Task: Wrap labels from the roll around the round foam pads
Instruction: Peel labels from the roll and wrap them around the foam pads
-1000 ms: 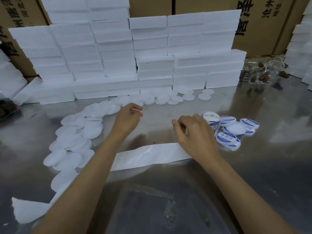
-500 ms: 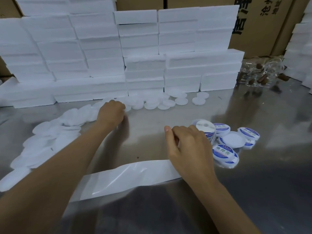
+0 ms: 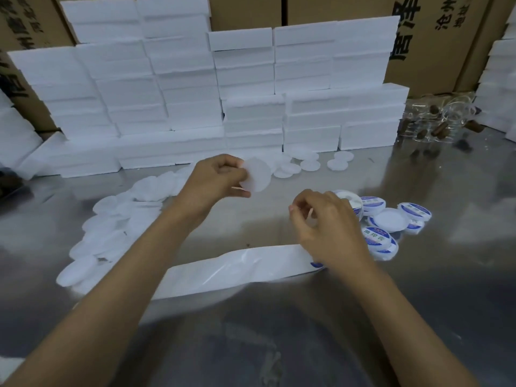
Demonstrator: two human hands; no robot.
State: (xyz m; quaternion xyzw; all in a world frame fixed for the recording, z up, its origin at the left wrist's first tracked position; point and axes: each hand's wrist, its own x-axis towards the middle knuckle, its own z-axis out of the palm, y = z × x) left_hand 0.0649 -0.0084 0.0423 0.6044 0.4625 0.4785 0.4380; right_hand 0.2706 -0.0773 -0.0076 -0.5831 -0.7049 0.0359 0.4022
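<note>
Two hands at work: a person wraps labels at a steel table (image 3: 418, 317).
Loose pads: plain white foam pads (image 3: 111, 233) lie heaped along the table's left, well clear of the finished ones.
Left hand: the left hand (image 3: 215, 177) is raised above the table, fingers curled, thumb and fingertips pinching the left edge of a round foam pad (image 3: 258, 174); the pad's flat face turns toward the camera.
Backing strip: a white label strip (image 3: 237, 269) lies flat in front of both hands, its long axis running left to right, rising slightly toward the right end, which slips under the right hand.
Right hand: the right hand (image 3: 329, 227) hovers over the strip's end with fingers curled inward; whether they grip a label cannot be told.
Labelled pads: blue-and-white wrapped pads (image 3: 391, 219) cluster just right of that hand.
Backdrop: stacked white foam blocks (image 3: 223, 93) stand before cardboard boxes (image 3: 435, 37).
Change: half a second ago the left hand reached low among the loose pads; now it is lifted with one pad.
</note>
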